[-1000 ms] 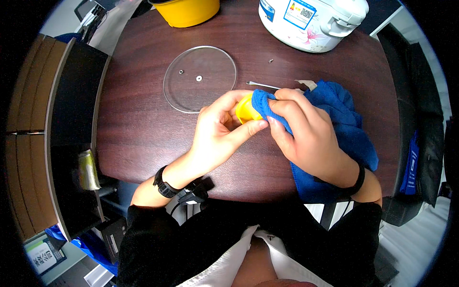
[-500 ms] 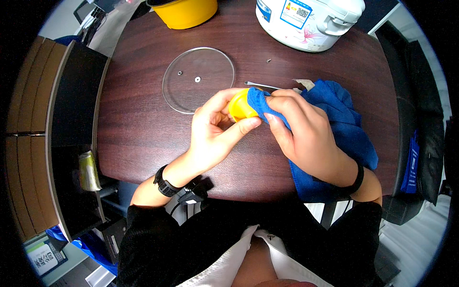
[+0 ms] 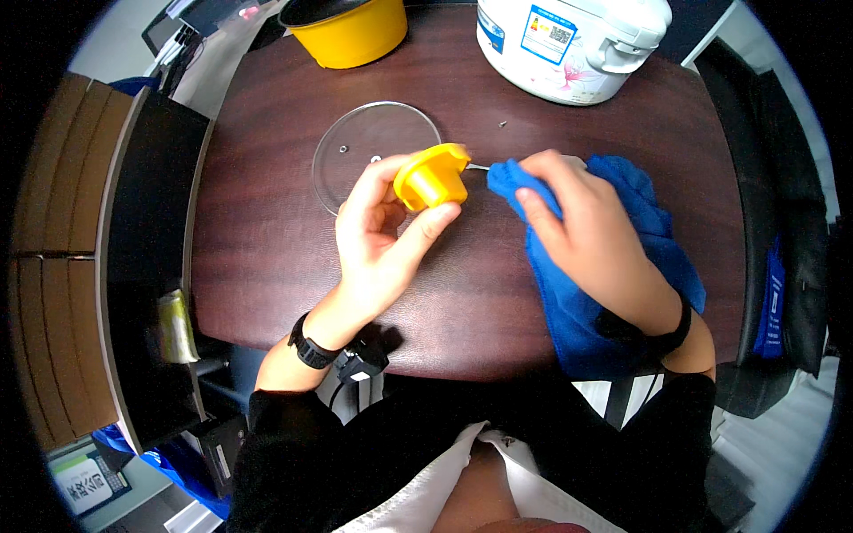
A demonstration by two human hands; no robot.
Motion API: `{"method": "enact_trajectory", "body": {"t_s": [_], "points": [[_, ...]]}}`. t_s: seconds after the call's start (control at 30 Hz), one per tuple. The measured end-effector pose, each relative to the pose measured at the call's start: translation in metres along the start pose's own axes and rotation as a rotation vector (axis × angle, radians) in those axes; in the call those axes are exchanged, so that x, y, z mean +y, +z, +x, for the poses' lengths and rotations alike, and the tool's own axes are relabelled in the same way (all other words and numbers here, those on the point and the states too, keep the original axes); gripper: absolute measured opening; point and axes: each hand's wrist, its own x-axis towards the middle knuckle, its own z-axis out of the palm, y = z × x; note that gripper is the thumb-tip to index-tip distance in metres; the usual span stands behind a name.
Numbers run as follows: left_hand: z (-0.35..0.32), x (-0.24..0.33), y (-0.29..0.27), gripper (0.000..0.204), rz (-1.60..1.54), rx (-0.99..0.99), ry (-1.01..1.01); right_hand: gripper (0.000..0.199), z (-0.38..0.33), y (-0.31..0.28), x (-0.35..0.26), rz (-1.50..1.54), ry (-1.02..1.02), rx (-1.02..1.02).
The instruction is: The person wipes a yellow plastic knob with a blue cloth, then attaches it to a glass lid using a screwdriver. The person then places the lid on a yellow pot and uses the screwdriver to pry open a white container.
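A yellow lid knob (image 3: 433, 182) with a flared rim is gripped between the thumb and fingers of my left hand (image 3: 369, 244), above the middle of the table. To its right, my right hand (image 3: 595, 226) pinches a bunched corner of a blue cloth (image 3: 662, 258), apart from the knob. The rest of the cloth lies under my right wrist and over the table. Behind my left hand rests a round glass lid (image 3: 360, 138) with a small metal nut (image 3: 344, 149) on it. A thin metal shaft (image 3: 478, 167), perhaps a screwdriver's, shows between the hands, its other end hidden.
A small screw (image 3: 503, 124) lies on the dark wooden table (image 3: 267, 293). At the back stand a yellow pot (image 3: 355, 40) and a white rice cooker (image 3: 569, 62). Shelving (image 3: 151, 213) borders the left side. A black chair (image 3: 773, 222) is at the right.
My right hand has drawn the cloth off the knob to the right. My left hand has moved slightly left and tilted the knob, which is now uncovered.
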Motion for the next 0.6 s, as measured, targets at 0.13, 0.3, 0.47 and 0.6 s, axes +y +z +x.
{"method": "enact_trajectory", "body": {"t_s": [0.13, 0.3, 0.47, 0.6], "points": [[0.003, -0.004, -0.001, 0.041, 0.093, -0.054, -0.027, 0.017, -0.001, -0.013, -0.013, 0.175, 0.130, 0.023], [0.005, -0.003, 0.002, 0.038, 0.341, -0.168, 0.056, 0.021, -0.005, -0.008, -0.017, 0.293, 0.030, 0.063], [0.004, 0.007, 0.005, 0.040, 0.519, -0.231, 0.141, 0.024, -0.010, 0.002, -0.016, 0.082, -0.060, -0.023], [0.004, 0.003, 0.002, 0.039, 0.515, -0.267, 0.208, 0.020, -0.010, -0.001, -0.017, 0.036, -0.004, -0.027]]}}
